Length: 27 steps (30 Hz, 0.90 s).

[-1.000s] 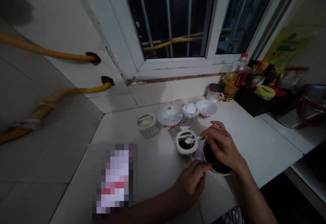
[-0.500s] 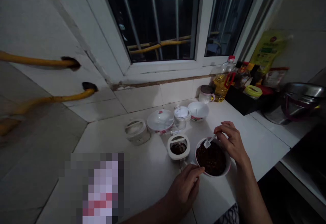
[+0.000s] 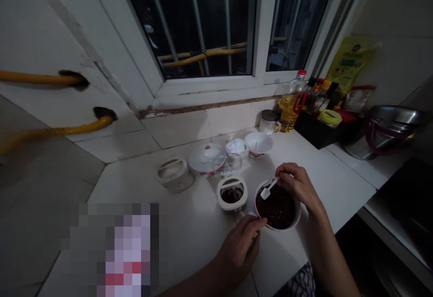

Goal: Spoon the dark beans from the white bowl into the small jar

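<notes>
Pixelated object point(image 3: 123, 252) left of bowl point(image 3: 276, 228)

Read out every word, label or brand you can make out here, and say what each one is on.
Nothing can be read for certain.
The green bag: print and a red logo, too small to read.
The sauce bottles: labels too small to read.
The packet: print too blurred to read.
The pixelated patch: blurred out, unreadable.
</notes>
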### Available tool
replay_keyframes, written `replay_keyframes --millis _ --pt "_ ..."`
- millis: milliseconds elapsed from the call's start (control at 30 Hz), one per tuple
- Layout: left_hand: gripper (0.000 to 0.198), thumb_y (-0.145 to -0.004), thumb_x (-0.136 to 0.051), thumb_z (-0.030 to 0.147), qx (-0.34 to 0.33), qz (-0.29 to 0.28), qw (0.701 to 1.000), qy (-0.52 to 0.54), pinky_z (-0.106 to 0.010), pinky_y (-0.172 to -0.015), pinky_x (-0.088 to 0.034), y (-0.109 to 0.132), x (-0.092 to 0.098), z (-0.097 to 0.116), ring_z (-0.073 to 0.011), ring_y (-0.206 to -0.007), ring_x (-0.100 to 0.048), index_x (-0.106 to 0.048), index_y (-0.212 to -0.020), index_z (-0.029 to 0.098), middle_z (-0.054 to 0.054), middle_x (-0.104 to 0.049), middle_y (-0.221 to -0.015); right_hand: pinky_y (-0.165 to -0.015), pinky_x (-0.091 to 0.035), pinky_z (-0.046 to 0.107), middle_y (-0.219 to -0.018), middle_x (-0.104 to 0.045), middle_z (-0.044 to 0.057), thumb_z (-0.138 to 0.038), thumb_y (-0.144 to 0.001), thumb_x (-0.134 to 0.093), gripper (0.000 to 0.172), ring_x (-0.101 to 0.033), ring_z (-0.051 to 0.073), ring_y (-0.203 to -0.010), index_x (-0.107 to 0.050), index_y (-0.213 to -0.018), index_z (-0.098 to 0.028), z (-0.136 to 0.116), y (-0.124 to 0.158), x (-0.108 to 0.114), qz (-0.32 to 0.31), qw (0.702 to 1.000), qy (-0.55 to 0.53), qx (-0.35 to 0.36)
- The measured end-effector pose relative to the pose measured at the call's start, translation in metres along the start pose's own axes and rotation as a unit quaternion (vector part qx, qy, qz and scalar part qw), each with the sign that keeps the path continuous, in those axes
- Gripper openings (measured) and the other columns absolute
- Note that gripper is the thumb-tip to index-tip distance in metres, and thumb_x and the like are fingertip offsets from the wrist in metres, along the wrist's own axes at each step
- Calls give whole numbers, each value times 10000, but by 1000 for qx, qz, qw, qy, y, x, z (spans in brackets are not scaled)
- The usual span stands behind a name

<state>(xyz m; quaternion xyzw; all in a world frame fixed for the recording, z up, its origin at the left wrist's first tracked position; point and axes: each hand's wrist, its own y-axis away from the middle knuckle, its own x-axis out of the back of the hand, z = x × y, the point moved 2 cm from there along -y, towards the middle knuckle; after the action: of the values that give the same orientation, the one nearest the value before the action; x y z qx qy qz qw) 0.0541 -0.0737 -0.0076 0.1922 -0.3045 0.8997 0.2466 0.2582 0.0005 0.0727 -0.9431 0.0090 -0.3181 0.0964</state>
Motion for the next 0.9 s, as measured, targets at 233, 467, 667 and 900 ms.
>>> replay_keyframes --millis 233,467,667,900 --pt "468 -896 -427 21 5 -6 1000 -3 -261 -795 -505 1 -1 -1 -164 -903 -573 -439 -1309 242 -65 -569 -1052 -1037 -278 431 -553 -601 -25 -169 -768 -489 178 -566 194 -776 -644 -708 -230 -4 0 -9 -82 995 -21 58" --pt "484 -885 -437 18 -4 3 1000 -7 -254 -772 -514 1 0 0 -162 -886 -582 -442 -1314 241 -63 -577 -1039 -628 -404 279 -505 -557 -27 -220 -674 -502 130 -519 153 -553 -625 -640 -197 -1 -2 -3 -35 984 -157 -75" --pt "474 -892 -436 24 -8 7 1000 -12 -252 -764 -520 -2 1 1 -162 -890 -590 -446 -1311 243 -64 -588 -1050 -658 -418 288 -521 -568 -22 -242 -674 -514 120 -534 159 -575 -623 -656 -194 2 -2 0 -28 982 -171 -80" --pt "453 -893 -433 38 -1 3 1000 -13 -268 -770 -527 0 1 1 -171 -898 -595 -459 -1300 236 -68 -594 -1033 -1055 -264 404 -514 -588 -50 -180 -733 -498 162 -567 158 -637 -641 -674 -224 -7 0 -9 -120 989 -71 44"
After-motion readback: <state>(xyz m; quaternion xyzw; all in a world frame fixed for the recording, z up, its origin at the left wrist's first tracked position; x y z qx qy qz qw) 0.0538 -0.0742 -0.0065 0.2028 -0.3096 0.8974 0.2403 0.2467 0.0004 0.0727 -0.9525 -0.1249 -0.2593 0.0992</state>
